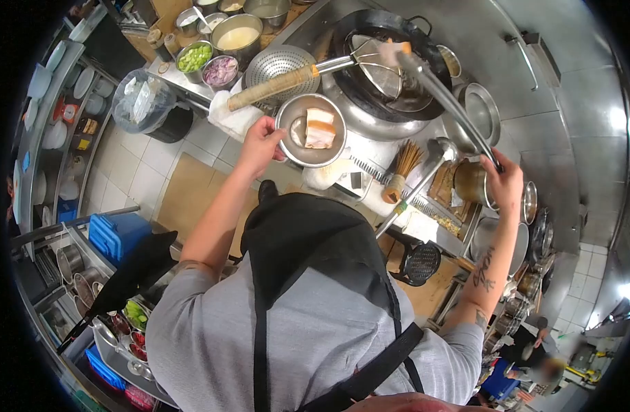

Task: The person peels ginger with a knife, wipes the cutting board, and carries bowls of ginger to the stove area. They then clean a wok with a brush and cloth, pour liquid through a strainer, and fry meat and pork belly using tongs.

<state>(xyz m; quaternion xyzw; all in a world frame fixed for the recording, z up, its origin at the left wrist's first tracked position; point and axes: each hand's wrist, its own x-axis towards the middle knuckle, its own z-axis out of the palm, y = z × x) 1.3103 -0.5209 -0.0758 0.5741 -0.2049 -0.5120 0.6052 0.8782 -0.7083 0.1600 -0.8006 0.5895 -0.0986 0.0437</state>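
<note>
My left hand (262,143) is closed on the rim of a small metal bowl (300,156), which holds pieces of pork belly (320,129). My right hand (505,182) grips long metal tongs (452,103) near their end. The far tips of the tongs are at another piece of meat (390,52), above a wire strainer (375,75). That strainer rests over a dark wok (425,108), its wrapped handle (273,86) pointing toward my left side. Whether the tips pinch the meat is hard to make out.
A perforated ladle (282,67) lies left of the wok. Behind it stand bowls of chopped green vegetable (195,58) and purple onion (220,71). A bamboo brush (401,168) and a long ladle (425,180) lie nearer me. A lined bin (150,110) stands left; another person (534,350) is lower right.
</note>
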